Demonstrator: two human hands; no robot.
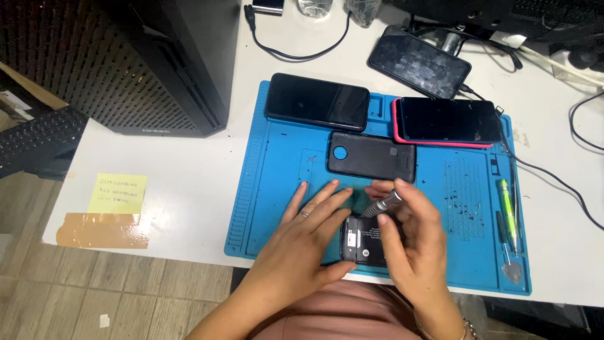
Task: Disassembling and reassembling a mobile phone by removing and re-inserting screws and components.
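Fingers of your left hand [308,236] lie spread flat, steadying the opened phone [363,242] at six o'clock on the blue repair mat [277,189]; your right hand [409,242] pinches a grey screwdriver [382,205] over it. Its black back cover [371,157] lies at twelve o'clock. The white desk [189,182] bears a yellow note [119,193] at nine o'clock.

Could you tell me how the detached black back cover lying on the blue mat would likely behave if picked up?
The back cover looks like a thin plastic shell, so probably light and slightly flexible. It lies flat on the blue mat, so it should not roll, though its low edges may be hard to catch.
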